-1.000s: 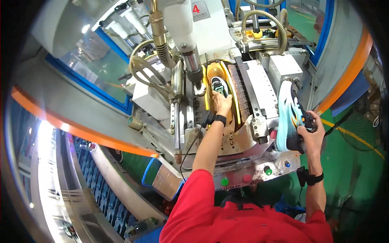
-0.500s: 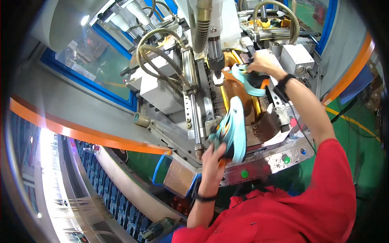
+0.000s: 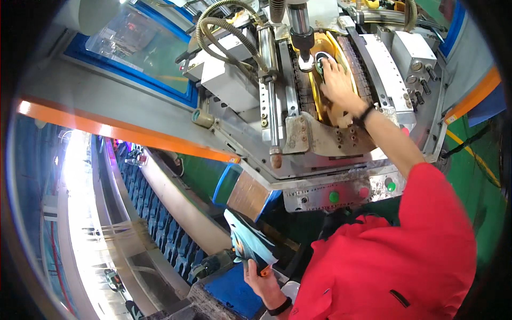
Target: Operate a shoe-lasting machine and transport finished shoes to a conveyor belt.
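Observation:
My left hand, low and near my body, is closed on the orange-marked heel end of a light-blue shoe. The shoe is tilted, its toe pointing up and away. My right hand reaches into the yellow-lined cavity of a press machine. At its fingertips shows the dark, pale-rimmed end of another shoe; my hand hides most of it, and the fingers look bent onto it. Just left of those fingers, a vertical metal ram with a white round pad comes down.
A metal cylinder with ribbed hoses stands left of the cavity. Green buttons sit on the front panel. An orange-edged housing curves at left. Beyond it runs a conveyor with shoes on it. A blue-topped surface lies below my left hand.
My left hand has brought its shoe from the machine's front down toward my body. My right hand has moved farther into the cavity, and its shoe is now mostly hidden. The view has shifted.

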### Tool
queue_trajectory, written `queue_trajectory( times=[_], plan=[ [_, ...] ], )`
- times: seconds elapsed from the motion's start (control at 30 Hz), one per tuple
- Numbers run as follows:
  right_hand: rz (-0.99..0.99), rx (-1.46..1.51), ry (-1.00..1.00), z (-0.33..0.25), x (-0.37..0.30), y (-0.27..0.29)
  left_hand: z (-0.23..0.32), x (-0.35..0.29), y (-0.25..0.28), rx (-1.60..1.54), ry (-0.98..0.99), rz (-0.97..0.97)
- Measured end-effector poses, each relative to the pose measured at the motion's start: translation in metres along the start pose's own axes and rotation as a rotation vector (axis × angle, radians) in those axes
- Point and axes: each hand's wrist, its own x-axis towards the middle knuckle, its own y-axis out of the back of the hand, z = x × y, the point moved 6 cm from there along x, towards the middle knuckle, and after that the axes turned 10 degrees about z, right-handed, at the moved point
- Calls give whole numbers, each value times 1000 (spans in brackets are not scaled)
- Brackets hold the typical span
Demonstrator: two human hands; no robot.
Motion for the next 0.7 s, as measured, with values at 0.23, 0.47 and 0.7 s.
queue_trajectory(
  times=[0.23, 0.47, 0.7],
  plan=[
    [-332, 781, 92, -95, -215, 114, -28, -32, -35, -535, 497, -180],
    [-646, 593, 282, -85, -341, 22, -11, -55, -44, -545, 451, -239],
    [-322, 1008, 54, -87, -191, 136, -24, -51, -44, -572, 468, -203]
  ],
)
